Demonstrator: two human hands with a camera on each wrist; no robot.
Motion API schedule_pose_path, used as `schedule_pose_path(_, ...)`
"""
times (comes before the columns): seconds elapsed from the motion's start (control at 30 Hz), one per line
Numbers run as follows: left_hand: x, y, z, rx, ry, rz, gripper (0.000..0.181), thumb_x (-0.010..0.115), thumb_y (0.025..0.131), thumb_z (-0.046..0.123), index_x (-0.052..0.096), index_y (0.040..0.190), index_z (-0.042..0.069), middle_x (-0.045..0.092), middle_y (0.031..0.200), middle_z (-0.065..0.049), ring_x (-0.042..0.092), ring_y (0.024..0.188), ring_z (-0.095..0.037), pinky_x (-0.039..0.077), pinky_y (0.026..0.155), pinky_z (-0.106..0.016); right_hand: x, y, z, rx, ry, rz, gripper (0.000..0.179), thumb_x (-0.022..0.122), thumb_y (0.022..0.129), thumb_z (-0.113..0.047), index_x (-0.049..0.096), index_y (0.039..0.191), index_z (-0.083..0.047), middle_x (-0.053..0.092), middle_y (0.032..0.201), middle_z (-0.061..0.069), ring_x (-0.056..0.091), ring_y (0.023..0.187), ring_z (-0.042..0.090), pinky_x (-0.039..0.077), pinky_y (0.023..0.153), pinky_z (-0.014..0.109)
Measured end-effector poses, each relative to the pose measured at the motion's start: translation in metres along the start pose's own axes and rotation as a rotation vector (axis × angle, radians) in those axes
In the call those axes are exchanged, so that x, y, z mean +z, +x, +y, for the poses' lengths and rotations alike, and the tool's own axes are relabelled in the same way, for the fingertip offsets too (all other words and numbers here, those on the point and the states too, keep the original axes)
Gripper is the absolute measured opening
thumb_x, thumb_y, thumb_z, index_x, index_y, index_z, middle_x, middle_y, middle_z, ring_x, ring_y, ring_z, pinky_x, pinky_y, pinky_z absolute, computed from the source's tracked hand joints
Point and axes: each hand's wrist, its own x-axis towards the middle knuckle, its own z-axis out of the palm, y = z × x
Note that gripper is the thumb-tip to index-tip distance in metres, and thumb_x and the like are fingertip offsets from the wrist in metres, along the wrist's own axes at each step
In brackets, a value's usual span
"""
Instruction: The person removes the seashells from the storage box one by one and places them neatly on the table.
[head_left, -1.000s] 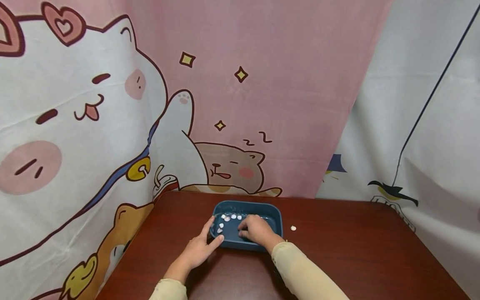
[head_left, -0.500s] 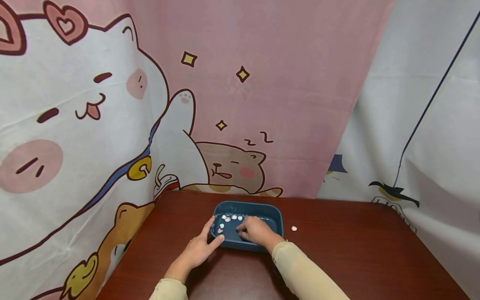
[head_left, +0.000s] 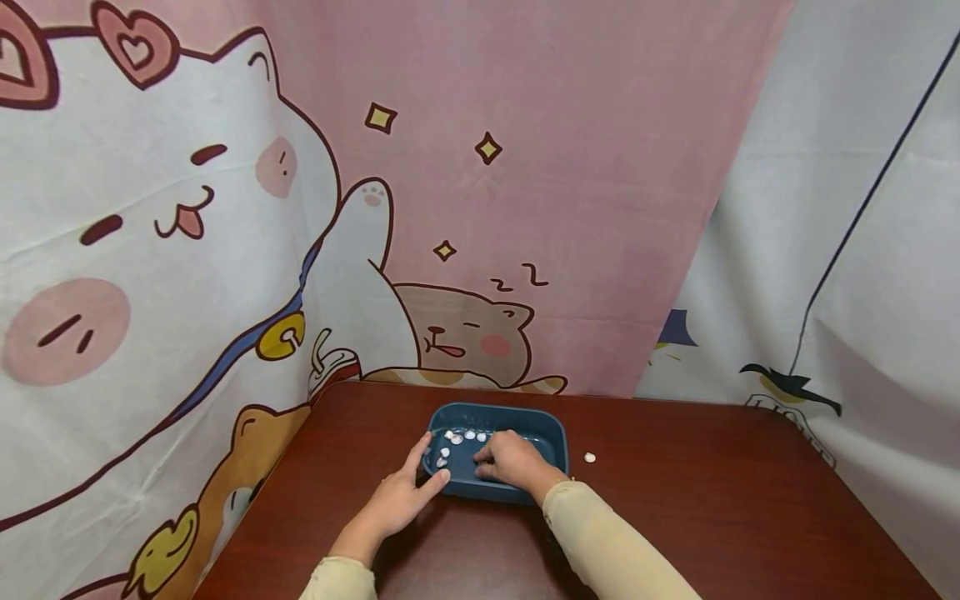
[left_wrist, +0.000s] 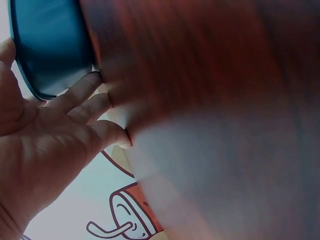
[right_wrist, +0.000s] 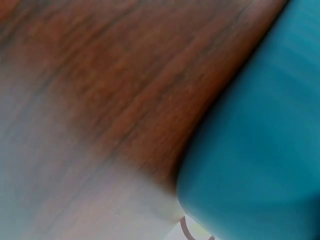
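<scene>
In the head view a dark blue rectangular basin (head_left: 551, 417) stands on the table. Several small whitish, shell-like pieces (head_left: 470, 435) lie inside, along its far side and left end. My left hand (head_left: 397, 498) rests against the basin's left end, thumb on the near rim and fingers spread along the outside. The left wrist view shows that hand (left_wrist: 45, 135) with its fingers extended beside the basin wall (left_wrist: 55, 45). My right hand (head_left: 513, 461) reaches into the basin with bent fingers pointing down and left; anything between its fingertips is hidden. The right wrist view shows only the basin's outer wall (right_wrist: 260, 130).
One whitish piece (head_left: 590, 457) lies on the reddish-brown table (head_left: 697, 500), to the right of the basin. Behind the table hangs a pink and white cloth (head_left: 585, 208) with cartoon animals. A dark line (head_left: 877, 183) runs down the white cloth at the right.
My right fingertips draw together inside the basin, then part slightly. My left hand and the whitish pieces keep their places; the whole head view shifts slightly.
</scene>
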Motion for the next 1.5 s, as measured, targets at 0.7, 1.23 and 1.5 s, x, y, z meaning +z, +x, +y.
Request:
schedule_pose_path(0.7,0.0017,0.0003,-0.0009,0.007,0.011,0.007,0.081,0.058,0.105,0.059,0.023,0.171,0.027,0.058,0.154,-0.027,0.062,0.130,-0.057,0.046,0.106,-0.075,0.0014,-0.0011,0.0027,-0.034,-0.016,0.067,0.017,0.081,0.096,-0.017,0.086,0.112,-0.011,0.084,0.107,0.003,0.079,0.105,0.022,0.063,0.093,0.044)
schedule_pose_path(1.23,0.0021,0.0003,0.0005,0.000,0.014,0.012,0.081,0.058,0.106,0.059,0.023,0.171,0.027,0.057,0.154,-0.028,0.061,0.131,-0.058,0.045,0.107,-0.076,0.0000,-0.0012,0.0045,0.036,0.029,0.091,0.013,0.086,0.090,-0.014,0.086,0.102,-0.008,0.082,0.099,0.002,0.075,0.093,0.017,0.064,0.087,0.042)
schedule_pose_path(1.5,0.0025,0.0003,0.0000,-0.001,0.007,0.004,0.084,0.057,0.104,0.063,0.022,0.172,0.028,0.057,0.155,-0.028,0.062,0.131,-0.057,0.045,0.106,-0.076,-0.0005,-0.0016,0.0062,0.069,0.030,0.090,0.013,0.085,0.092,-0.016,0.086,0.103,-0.011,0.083,0.100,0.001,0.076,0.092,0.015,0.064,0.088,0.042)
